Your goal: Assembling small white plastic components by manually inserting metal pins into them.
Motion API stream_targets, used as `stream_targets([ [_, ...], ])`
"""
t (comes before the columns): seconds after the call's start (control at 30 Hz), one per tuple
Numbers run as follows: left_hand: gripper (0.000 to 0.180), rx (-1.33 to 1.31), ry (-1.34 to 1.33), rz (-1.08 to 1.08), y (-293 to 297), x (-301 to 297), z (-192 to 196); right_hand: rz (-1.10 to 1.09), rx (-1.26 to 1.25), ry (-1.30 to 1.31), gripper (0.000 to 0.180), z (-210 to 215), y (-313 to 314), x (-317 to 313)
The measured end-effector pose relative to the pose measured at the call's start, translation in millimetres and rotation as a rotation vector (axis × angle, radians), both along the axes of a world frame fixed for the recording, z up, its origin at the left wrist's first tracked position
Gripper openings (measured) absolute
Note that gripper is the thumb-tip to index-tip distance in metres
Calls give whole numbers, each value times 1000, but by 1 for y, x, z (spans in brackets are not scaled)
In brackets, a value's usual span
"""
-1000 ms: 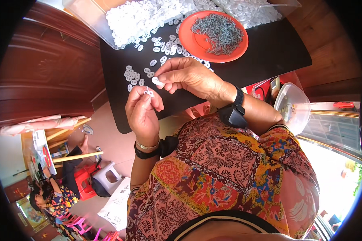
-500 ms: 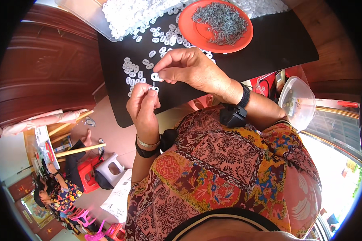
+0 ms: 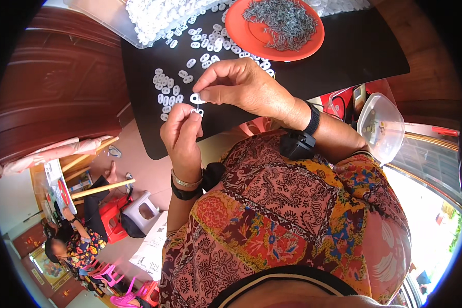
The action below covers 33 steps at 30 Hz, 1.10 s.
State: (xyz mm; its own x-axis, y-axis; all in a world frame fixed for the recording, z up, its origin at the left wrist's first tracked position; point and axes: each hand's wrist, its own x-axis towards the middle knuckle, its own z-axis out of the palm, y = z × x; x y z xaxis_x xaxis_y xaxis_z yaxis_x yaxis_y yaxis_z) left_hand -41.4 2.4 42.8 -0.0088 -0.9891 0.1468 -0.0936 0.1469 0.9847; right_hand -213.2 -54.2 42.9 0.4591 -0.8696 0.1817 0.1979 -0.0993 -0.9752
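My left hand point(image 3: 181, 134) pinches a small white oval plastic piece with holes point(image 3: 197, 112) between thumb and forefinger. Just above it, the thumb and fingers of my right hand point(image 3: 245, 91) grip a second white oval piece point(image 3: 194, 98). A thin grey metal pin point(image 3: 198, 106) stands between the two pieces, spanning the small gap. Both hands are over the near left part of a black table point(image 3: 354, 59). Beyond them, loose white oval pieces point(image 3: 164, 82) lie scattered. An orange plate point(image 3: 241, 33) carries a heap of grey metal pins point(image 3: 287, 25).
At the far edge, a clear plastic bin point(image 3: 119, 23) stands beside a large pile of white pieces point(image 3: 154, 18). To my right is a translucent tub point(image 3: 380, 123). Another person point(image 3: 84, 244) sits at the lower left, near a red stool point(image 3: 113, 215) and a grey stool point(image 3: 143, 213).
The view has shifted slightly, so the plate and table sit a little higher. Both hands keep their pinch, the two white pieces still close together around the pin.
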Motion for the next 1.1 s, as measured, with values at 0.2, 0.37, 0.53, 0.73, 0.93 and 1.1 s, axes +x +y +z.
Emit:
stream_targets([
  [0.2,12,-10,-33,9,0,-1,0,3,29,-19,11,0,1,-1],
  [0.37,13,-21,-59,6,1,-3,0,-18,-32,49,11,0,3,-3],
  [0.53,14,39,-104,19,4,-5,0,-23,-37,56,11,1,6,-4],
  [0.73,13,24,-69,14,3,-7,0,-30,-36,38,10,-2,7,-4],
  [0.93,14,40,-90,3,3,-8,-1,-43,-96,54,9,-8,6,-4],
  [1.1,15,36,-73,18,3,-6,-4,17,56,160,9,12,13,-8],
])
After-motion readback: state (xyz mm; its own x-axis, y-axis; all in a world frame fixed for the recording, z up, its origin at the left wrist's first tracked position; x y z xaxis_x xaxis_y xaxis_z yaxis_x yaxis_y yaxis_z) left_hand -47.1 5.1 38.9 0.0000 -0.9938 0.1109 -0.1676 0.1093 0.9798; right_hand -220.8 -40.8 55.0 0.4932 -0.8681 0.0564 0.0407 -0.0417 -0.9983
